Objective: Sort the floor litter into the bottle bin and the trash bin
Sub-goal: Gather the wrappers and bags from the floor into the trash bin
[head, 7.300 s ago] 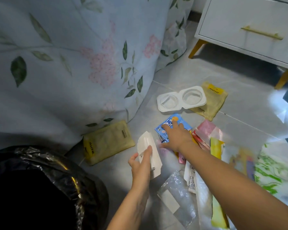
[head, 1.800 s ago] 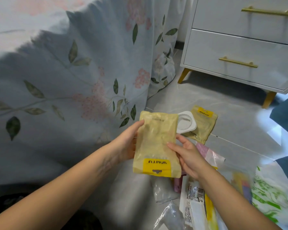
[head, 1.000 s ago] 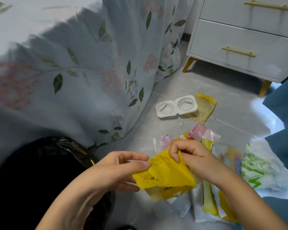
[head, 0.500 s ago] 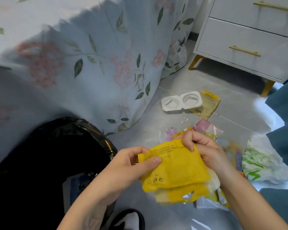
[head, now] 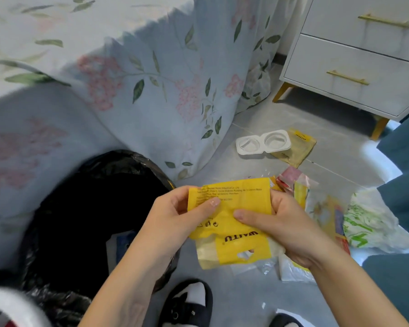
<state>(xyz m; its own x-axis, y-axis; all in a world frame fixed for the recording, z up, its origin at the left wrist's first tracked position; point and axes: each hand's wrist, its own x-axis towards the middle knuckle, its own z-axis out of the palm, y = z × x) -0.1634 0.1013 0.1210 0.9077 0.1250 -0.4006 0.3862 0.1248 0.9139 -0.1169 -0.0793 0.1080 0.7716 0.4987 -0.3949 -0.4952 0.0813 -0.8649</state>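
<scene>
Both my hands hold a folded yellow pouch (head: 234, 204) just right of the trash bin (head: 64, 208), which is lined with a black bag. My left hand (head: 175, 220) pinches the pouch's left edge between thumb and fingers. My right hand (head: 286, 227) grips its right side, thumb on top. Inside the bin lie a white piece and a blue wrapper (head: 121, 246). More litter lies on the floor: a white plastic tray (head: 262, 143), a second tan pouch (head: 298, 147), and a heap of wrappers (head: 321, 208). No bottle bin is in view.
A bed with a floral cover (head: 151, 79) hangs down behind the bin. A white drawer unit (head: 354, 67) stands at the back right. A green-and-white plastic bag (head: 373, 227) lies at the right. My black slipper (head: 189, 303) is below the hands.
The pouch, held flat and upright 1.8 s ago, has been folded over and lowered toward the bin. The view has swung left, so more of the bin shows.
</scene>
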